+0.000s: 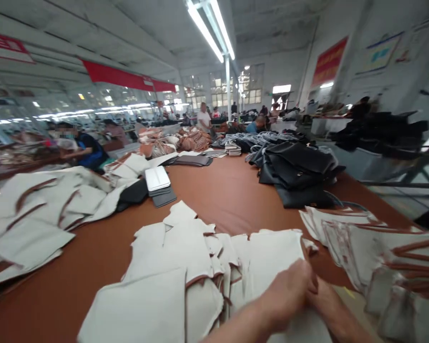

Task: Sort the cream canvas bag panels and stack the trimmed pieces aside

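The brown table [221, 190] has open room beyond the white panels [186, 257], up to the black pile [296, 171]. The panels are flat, matte pieces with brown trim (overlapped like tiles), their long sides pointing away from the person. The left hand [289, 290] and right hand [323, 297] meet on the panels' near edge; whether either grip is closed is blurred.

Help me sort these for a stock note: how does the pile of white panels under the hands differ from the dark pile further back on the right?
The white panels are pale with brown edging; the dark pile is black and grey. The white panels lie flat and fanned out, overlapping; the dark pile is heaped higher and folded. Both hands, left and right, rest at the white panels; nobody touches the dark pile. Both sit on the same brown table.
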`<state>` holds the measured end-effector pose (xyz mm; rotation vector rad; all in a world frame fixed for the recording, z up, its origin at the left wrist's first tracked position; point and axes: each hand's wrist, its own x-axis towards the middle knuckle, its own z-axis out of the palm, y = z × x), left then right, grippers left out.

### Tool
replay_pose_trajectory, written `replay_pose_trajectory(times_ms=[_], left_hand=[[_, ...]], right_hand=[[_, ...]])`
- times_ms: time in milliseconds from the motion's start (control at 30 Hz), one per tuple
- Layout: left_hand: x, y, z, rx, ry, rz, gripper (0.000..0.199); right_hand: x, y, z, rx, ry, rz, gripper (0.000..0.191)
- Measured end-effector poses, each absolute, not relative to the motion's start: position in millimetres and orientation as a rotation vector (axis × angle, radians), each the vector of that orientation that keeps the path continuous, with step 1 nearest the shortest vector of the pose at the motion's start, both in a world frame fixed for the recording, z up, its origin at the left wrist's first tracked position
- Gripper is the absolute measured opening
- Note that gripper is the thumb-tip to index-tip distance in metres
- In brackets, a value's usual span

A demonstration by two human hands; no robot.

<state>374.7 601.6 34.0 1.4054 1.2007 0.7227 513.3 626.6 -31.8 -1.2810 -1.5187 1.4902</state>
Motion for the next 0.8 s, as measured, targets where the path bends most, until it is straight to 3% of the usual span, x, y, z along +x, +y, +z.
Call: replay_pose_trajectory(times_ms=[100,233,300,400,467,667,800], left_hand=[[362.7,573.5,24.0,1.415,1.227,0.737,0.029],[262.0,542.2,41.7,1.49,1.847,0.801,0.045],[195.5,517.8,60.6,1.734,2.215,0.48,0.054],[123.5,467.3,69.8,1.708,2.372,-0.234,0.079],[104.0,432.9,52.4,1.631,2.413,-0.401,0.087],[89.9,371.8,-28.1,1.741,2.496,-0.125,0.068],[68.8,367.4,4.2,1.691,2.41,0.084,0.053]], right_hand=[[517.6,612.7,-56.3,-1.338,-1.581,1.529,0.053],[512.1,583.3,-52.0,-1.075,-1.205,1.935,0.07],[515.4,571.2,-44.5,-1.072,-1.003,2.045,0.076],[526.3,560.1,-38.1,-1.215,-0.812,2.198,0.072],[531.8,555.9,-38.3,-1.285,-0.706,2.266,0.067],[531.8,548.8,-42.2,-1.214,-0.6,2.3,0.061],[534.2,547.0,-37.8,-1.133,-0.727,2.253,0.06]])
